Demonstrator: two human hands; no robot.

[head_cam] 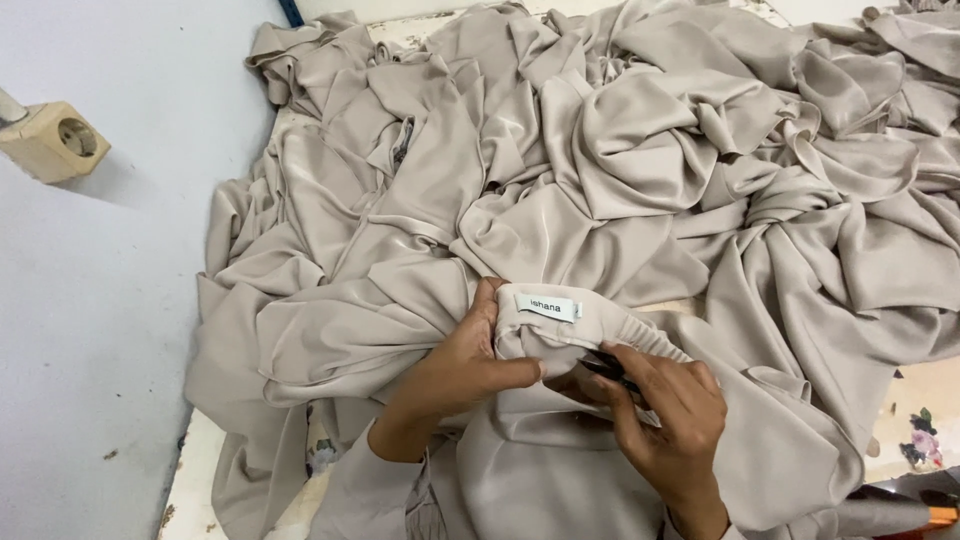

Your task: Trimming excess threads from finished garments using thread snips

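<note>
Garment waistband (560,330): beige satin, elasticated, gathered section running right of the fingers; small white sewn label (548,307) just above both thumbs. Left hand (462,365): fingers curled shut around the waistband's left end, thumb pressed on its front. Right hand (665,420): fingers pinched closed on a small dark tool (610,372) at the band's lower edge; kind cannot be told. Fabric heap (620,150): matching beige, crumpled, spreading beyond the fingertips. Wall socket (55,142): cream, far left of the fingers.
</note>
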